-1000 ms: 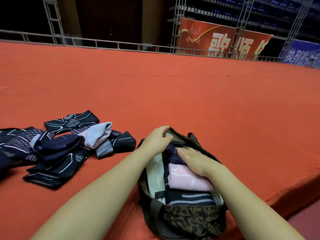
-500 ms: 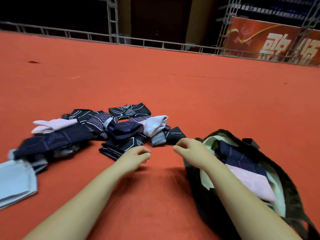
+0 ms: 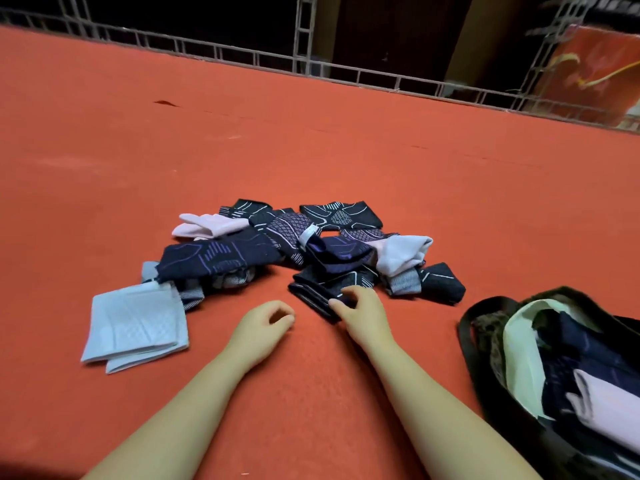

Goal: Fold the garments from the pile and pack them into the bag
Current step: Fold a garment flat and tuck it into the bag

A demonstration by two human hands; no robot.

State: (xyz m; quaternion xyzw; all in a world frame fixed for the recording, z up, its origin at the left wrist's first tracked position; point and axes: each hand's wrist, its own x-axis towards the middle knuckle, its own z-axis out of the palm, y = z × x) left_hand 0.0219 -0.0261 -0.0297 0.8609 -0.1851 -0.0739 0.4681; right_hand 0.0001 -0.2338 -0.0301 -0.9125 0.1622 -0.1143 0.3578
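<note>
A pile of small garments [image 3: 294, 247], dark navy with pale patterns plus pink and white pieces, lies on the red carpet ahead of me. My right hand [image 3: 360, 310] grips the near edge of a dark patterned garment [image 3: 322, 289] at the pile's front. My left hand [image 3: 263, 323] hovers just left of it, fingers loosely curled, holding nothing. A dark bag [image 3: 485, 355] with a leopard-print lining stands open at the right, with folded navy, pink and cream pieces inside.
A folded pale blue cloth [image 3: 135, 327] lies at the pile's left near corner. The red carpet [image 3: 311, 140] stretches far ahead to a metal railing [image 3: 346, 71]. A red banner [image 3: 595, 74] hangs at the back right.
Both hands left the bag and reached left to the pile. My right hand has taken hold of the dark garment at the pile's front; the view has swung left.
</note>
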